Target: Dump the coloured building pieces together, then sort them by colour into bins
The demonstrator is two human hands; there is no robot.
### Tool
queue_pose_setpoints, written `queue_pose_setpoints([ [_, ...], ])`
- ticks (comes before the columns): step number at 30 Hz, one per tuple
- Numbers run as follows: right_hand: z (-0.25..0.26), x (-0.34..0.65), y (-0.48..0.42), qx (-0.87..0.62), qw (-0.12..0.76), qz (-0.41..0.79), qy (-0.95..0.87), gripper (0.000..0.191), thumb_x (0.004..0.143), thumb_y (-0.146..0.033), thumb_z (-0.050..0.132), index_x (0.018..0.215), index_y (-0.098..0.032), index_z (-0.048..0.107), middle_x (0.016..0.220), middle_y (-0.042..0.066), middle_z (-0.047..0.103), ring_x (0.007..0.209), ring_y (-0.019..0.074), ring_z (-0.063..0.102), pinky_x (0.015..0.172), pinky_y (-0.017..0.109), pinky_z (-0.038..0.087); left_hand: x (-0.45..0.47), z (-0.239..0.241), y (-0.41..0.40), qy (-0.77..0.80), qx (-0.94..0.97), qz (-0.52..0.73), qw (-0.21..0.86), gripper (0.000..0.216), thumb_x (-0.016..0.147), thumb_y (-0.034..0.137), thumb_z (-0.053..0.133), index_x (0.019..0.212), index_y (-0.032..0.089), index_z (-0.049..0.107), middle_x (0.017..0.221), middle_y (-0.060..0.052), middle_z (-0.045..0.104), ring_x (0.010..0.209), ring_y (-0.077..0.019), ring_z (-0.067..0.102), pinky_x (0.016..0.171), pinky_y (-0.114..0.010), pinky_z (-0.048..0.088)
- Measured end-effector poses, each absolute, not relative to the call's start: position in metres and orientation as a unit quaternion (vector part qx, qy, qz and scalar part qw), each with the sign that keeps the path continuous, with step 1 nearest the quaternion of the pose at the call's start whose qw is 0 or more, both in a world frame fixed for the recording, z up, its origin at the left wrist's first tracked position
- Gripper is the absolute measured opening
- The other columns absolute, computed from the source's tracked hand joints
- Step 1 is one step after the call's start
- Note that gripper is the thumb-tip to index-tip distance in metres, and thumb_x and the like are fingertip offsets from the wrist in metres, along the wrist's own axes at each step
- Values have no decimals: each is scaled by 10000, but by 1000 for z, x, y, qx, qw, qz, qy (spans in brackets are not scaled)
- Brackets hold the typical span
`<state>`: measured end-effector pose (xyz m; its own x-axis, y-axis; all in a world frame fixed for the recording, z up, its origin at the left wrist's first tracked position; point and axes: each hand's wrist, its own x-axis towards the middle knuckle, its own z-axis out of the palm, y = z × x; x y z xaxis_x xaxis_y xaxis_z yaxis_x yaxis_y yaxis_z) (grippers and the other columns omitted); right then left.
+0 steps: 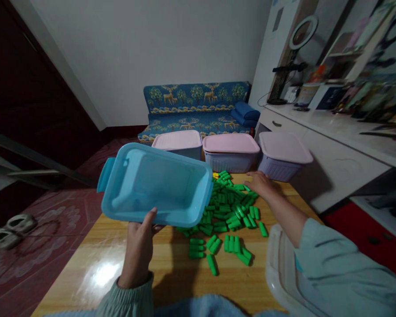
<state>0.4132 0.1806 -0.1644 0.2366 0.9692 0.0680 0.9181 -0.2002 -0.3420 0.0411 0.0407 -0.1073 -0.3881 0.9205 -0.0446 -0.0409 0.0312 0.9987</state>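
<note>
My left hand (141, 244) grips the near rim of a light blue plastic bin (158, 180), thumb over the edge. The bin is tilted so its bare inside faces me, held above the left part of the wooden table (165, 281). Beside it lies a heap of small green cylinders (227, 202), partly hidden by the bin, with several loose ones nearer to me. A bit of yellow (215, 175) shows at the heap's far edge. My right hand (259, 181) reaches to the far right side of the heap, fingers apart, with nothing visible in them.
Three lidded bins, a left one (178, 141), a middle one (231, 152) and a right one (284, 152), line the far edge. A translucent white lid or tray (277, 268) lies under my right arm. Beyond are a patterned sofa (198, 103) and a white cabinet (343, 145).
</note>
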Motion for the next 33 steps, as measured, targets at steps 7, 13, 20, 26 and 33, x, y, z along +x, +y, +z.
queue_pose_setpoints([
  [7, -187, 432, 172, -796, 109, 99, -587, 497, 787, -533, 658, 1191, -244, 680, 1189, 129, 674, 1131, 308, 603, 941, 424, 445, 41, -111, 44, 593, 373, 576, 422, 348, 662, 302, 729, 946, 128, 628, 752, -54, 677, 767, -191, 696, 606, -239, 581],
  [13, -200, 422, 177, -763, 147, 116, -619, 253, 765, -324, 719, 998, -228, 745, 1095, 98, 695, 1048, 243, 636, 888, 328, 462, 44, -110, 42, 582, 365, 589, 426, 312, 666, 293, 723, 916, 137, 618, 787, -55, 674, 775, -183, 692, 613, -234, 584],
  [20, -201, 428, 188, -725, 203, 176, -634, 234, 702, -197, 729, 936, -195, 733, 971, 38, 743, 923, 182, 676, 831, 273, 497, 50, -109, 42, 584, 342, 613, 408, 316, 660, 347, 709, 877, 138, 615, 834, -56, 659, 716, -162, 672, 560, -223, 574],
  [26, -199, 417, 191, -719, 234, 216, -618, 278, 549, -49, 716, 799, -167, 746, 775, 6, 734, 774, 178, 676, 707, 239, 496, 50, -106, 41, 588, 339, 609, 410, 321, 643, 374, 689, 841, 135, 608, 818, -65, 660, 726, -174, 677, 570, -239, 580],
  [33, -178, 379, 185, -700, 326, 221, -596, 311, 627, -107, 663, 920, -163, 748, 804, 34, 725, 758, 186, 653, 731, 284, 502, 49, -100, 41, 599, 346, 598, 404, 306, 668, 397, 662, 804, 128, 611, 772, -82, 674, 785, -210, 696, 595, -260, 591],
])
